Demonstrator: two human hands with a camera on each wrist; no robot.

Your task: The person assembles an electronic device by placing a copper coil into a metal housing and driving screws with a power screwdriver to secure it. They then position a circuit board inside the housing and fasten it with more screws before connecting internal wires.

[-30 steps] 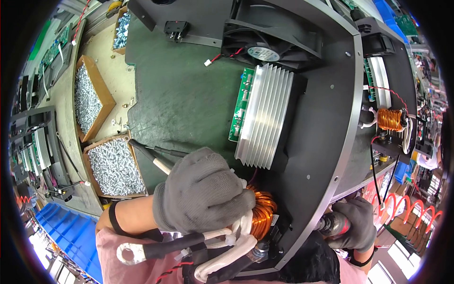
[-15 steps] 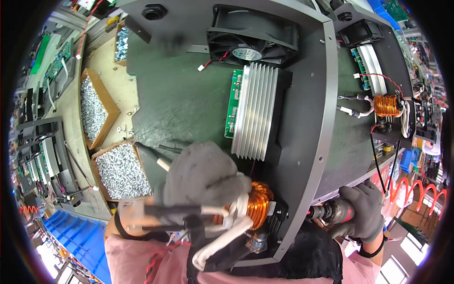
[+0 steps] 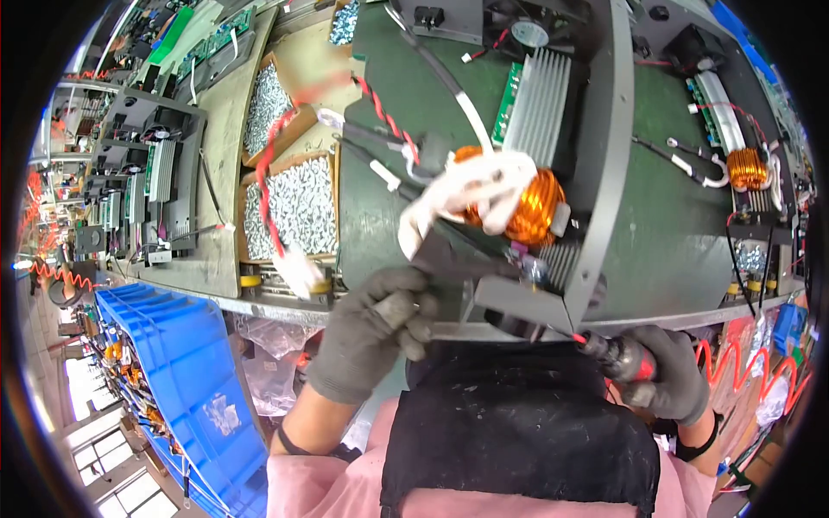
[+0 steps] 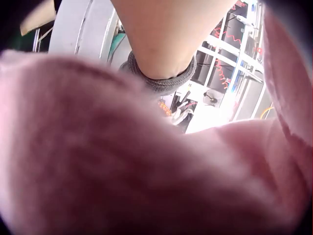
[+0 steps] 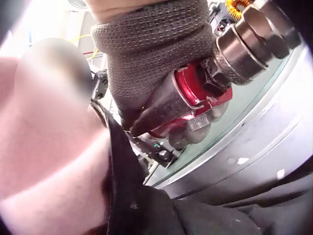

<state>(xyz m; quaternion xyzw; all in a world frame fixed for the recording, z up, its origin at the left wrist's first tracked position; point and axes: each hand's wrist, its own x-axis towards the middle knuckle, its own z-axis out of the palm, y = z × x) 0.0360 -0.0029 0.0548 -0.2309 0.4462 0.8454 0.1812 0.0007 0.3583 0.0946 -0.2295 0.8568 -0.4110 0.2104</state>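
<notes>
In the head view the left grey-gloved hand (image 3: 367, 332) is at the bench's front edge, below white-sleeved leads (image 3: 471, 194) around a copper coil (image 3: 535, 207). Its fingers look bent; whether they pinch something small is unclear. Pink cloth covers most of the left wrist view, with the glove's cuff (image 4: 168, 85) above it. The right gloved hand (image 3: 669, 371) grips a red and black driver tool (image 3: 626, 358) just right of the chassis's front corner. The right wrist view shows the tool's red body (image 5: 188, 88) in the glove (image 5: 151, 54). Inside the chassis (image 3: 604, 164) stands a finned heatsink (image 3: 540, 104).
Boxes of small metal fasteners (image 3: 298, 211) stand left on the bench. A blue crate (image 3: 186, 380) is below at the left. A second chassis with a coil (image 3: 747, 168) stands at the right, above a red coiled hose (image 3: 734, 380). Red twisted wires (image 3: 269, 181) hang blurred over the boxes.
The left hand has left the coil and moved down toward the body. The leads have swung up and away. The view has shifted; the right hand still grips the tool.
</notes>
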